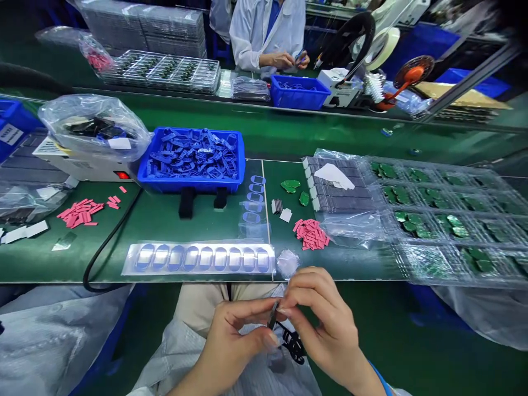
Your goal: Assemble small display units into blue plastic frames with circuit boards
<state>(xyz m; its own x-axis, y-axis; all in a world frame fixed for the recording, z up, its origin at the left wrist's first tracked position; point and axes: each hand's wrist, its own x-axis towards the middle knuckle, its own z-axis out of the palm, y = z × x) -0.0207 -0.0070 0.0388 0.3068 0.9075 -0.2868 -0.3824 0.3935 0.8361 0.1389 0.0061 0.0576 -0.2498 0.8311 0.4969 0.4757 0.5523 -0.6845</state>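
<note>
Over my lap, just in front of the bench edge, my left hand (241,333) pinches a small dark flat part (273,315) between thumb and fingers. My right hand (324,322) is closed at the part's upper edge, its thumb and fingertips pressed together there. Below the fingers hangs a black openwork plastic piece (294,345); whether it joins the dark part is hidden. On the bench just beyond my hands lie a strip of oval-outlined stickers (198,259) and a small clear plastic bag (287,263).
A blue bin (241,184) holds many blue plastic pieces. Pink strips (311,234), green circuit boards (291,186) and stacked grey strips (336,190) lie nearby. Clear trays (429,254) with boards fill the right. A black cable (111,239) crosses the left. A co-worker (268,33) sits opposite.
</note>
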